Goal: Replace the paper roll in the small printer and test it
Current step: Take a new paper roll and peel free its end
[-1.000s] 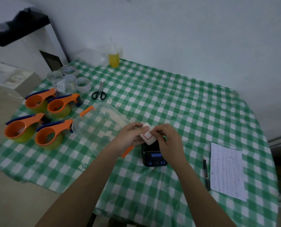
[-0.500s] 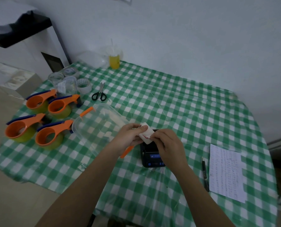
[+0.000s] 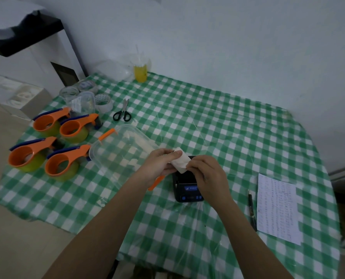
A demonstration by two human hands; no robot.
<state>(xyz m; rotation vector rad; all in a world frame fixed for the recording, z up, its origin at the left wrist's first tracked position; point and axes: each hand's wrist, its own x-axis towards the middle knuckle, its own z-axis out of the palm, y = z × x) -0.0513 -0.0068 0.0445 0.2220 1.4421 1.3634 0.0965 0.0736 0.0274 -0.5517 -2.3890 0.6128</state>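
Observation:
A small black printer point(image 3: 187, 190) with a blue panel lies on the green checked tablecloth point(image 3: 227, 137) near the table's middle. Just above its far end I hold a small white paper roll point(image 3: 180, 162) between both hands. My left hand point(image 3: 159, 162) grips the roll's left side. My right hand point(image 3: 205, 176) pinches its right edge and covers part of the printer. The printer's far end is hidden behind the roll and my fingers.
A clear plastic box point(image 3: 121, 154) with an orange clip sits left of my hands. Several orange tape dispensers point(image 3: 47, 150) stand at the left edge, with scissors point(image 3: 123, 113) behind. A pen point(image 3: 252, 210) and printed sheet point(image 3: 277, 208) lie at right. A yellow drink cup point(image 3: 140, 72) stands at the back.
My hands turned the roll so its red-marked face is no longer visible. My right hand shifted slightly lower over the printer. The view moved a little.

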